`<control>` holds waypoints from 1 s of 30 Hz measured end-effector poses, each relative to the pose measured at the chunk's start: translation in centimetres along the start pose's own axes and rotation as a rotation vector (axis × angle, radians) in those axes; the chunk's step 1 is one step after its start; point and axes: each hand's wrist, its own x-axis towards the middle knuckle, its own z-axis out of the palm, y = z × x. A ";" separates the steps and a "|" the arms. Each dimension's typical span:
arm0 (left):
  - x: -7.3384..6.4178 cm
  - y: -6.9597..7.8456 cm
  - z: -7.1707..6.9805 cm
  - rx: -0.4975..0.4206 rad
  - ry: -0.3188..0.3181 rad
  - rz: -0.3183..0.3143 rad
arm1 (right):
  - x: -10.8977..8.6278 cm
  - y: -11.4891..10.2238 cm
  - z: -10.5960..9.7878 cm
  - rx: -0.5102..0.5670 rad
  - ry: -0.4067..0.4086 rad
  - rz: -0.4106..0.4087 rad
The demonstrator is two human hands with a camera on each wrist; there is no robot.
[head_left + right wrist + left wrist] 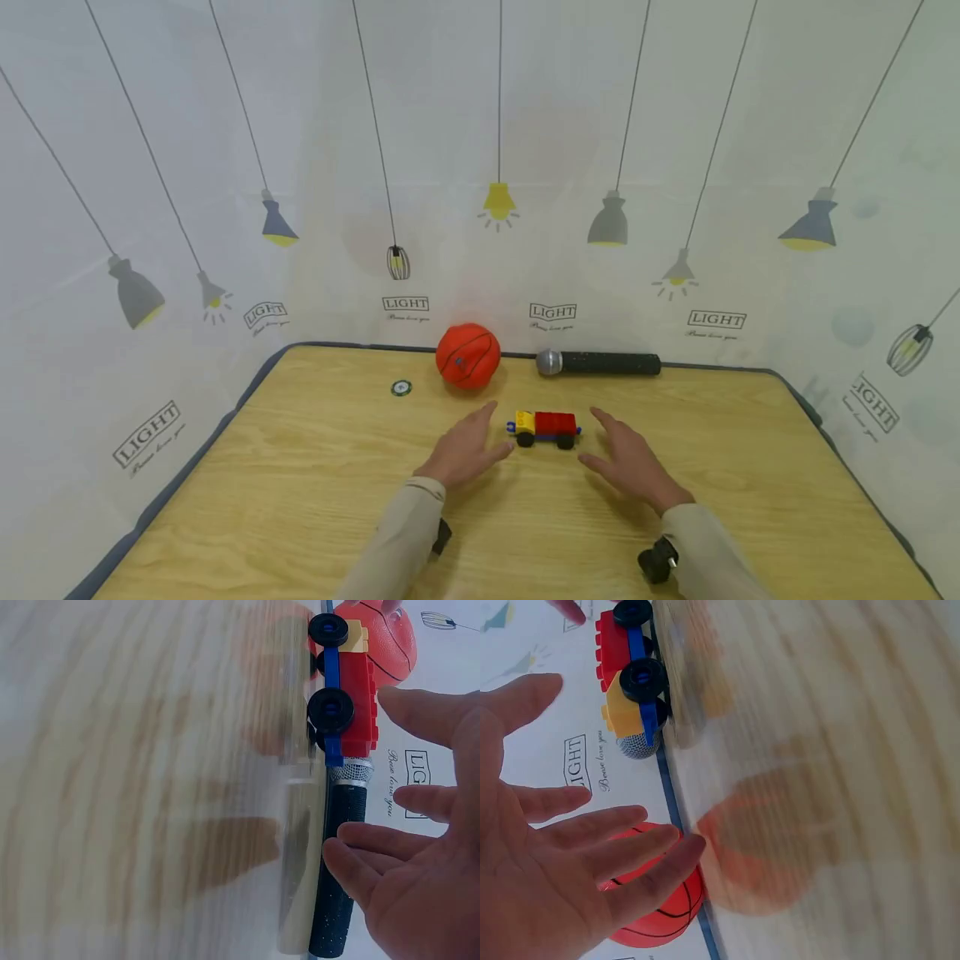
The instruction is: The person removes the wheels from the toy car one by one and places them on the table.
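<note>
A toy car of building blocks [546, 427], red and yellow on a blue base with black wheels, stands on the table between the two hands. My left hand [467, 448] is beside its yellow end, fingers spread, apart from it. On the other side my right hand [628, 460] hovers near the red end, its fingers extended and holding nothing. The left wrist view shows the car [622, 667] beyond the thumb. In the right wrist view the car [349, 697] lies past the right thumb, also untouched.
Behind the car sits a red ball [468, 357] with black lines. A black microphone [600, 362] with a silver head lies along the back edge. At left is a small round chip [401, 387]. Lamp-printed white sheeting [450, 125] encloses the wooden table [300, 467].
</note>
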 end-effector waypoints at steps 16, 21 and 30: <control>2.4 0.9 1.3 -0.205 0.010 0.104 | 2.2 0.0 1.5 0.135 0.041 0.067; 3.2 0.9 1.2 -0.199 0.031 0.108 | 3.2 -0.1 1.6 0.141 0.058 0.094; 3.8 1.2 1.4 -0.167 0.016 0.095 | 3.8 -0.4 2.4 0.123 0.071 0.098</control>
